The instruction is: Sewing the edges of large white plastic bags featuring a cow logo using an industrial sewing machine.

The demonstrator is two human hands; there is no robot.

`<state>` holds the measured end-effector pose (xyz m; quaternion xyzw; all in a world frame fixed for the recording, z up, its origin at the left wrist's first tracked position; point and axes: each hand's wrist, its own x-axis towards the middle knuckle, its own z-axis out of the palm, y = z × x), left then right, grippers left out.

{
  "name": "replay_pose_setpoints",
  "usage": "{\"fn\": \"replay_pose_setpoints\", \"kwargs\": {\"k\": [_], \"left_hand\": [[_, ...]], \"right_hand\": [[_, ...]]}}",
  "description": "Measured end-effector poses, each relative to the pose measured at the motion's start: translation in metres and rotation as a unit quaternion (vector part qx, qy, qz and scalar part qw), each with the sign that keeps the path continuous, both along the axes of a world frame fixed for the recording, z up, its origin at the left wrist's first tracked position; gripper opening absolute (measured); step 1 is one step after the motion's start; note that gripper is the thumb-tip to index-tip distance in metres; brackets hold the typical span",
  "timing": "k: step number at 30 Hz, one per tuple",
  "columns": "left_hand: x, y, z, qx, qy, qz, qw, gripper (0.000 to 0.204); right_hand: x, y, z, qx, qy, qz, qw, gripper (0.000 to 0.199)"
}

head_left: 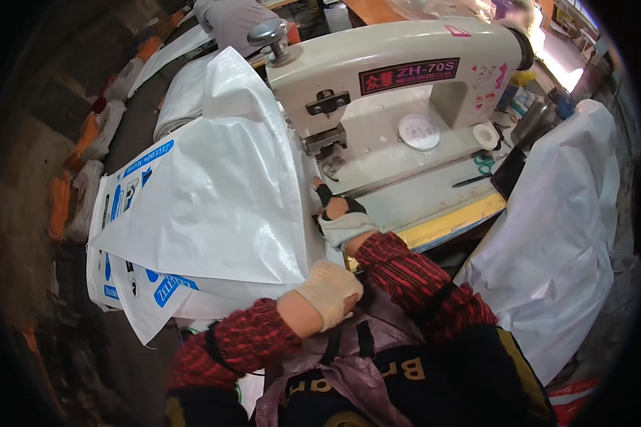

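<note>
A large white plastic sack [221, 192] with blue print spreads over the left side of the sewing machine [399, 64]. Its right edge runs up close to the needle and presser foot [327, 146]. My right hand [338, 206], in a black fingerless covering and a pale wrist wrap, grips that edge just below the presser foot; the sack partly hides its fingers. Nearer to me, my left hand [329, 293], in a cream cloth wrap, rests at the sack's lower right edge. Its fingers are mostly out of sight, so its grip does not show.
On the machine bed lie teal-handled scissors [484, 164], a dark pen [471, 181] and a white tape roll [486, 136]. Another white sack [555, 235] hangs at the right. Folded white sacks [181, 99] lie behind on the left. A person in grey [231, 25] is at the far side.
</note>
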<state>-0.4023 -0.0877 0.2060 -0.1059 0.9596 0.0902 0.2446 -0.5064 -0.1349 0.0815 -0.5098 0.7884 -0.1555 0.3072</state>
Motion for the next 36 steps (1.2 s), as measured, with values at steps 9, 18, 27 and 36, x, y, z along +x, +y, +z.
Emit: {"fn": "replay_pose_setpoints", "kwargs": {"k": [9,18,27,36], "left_hand": [[0.033,-0.096,0.078,-0.236,-0.054,-0.192,0.951,0.018],[0.044,0.015,0.022,0.179,0.05,-0.075,0.98,0.02],[0.068,0.042,-0.03,0.206,0.139,0.04,0.968,0.013],[0.071,0.049,-0.022,0.163,0.185,-0.024,0.969,0.013]], "right_hand": [[0.004,0.055,-0.01,-0.038,-0.037,0.047,0.998,0.059],[0.009,0.032,0.022,-0.007,-0.021,0.036,0.999,0.07],[0.008,0.042,-0.017,-0.044,-0.038,0.025,0.998,0.062],[0.005,0.065,-0.004,-0.132,-0.46,-0.163,0.863,0.05]]}}
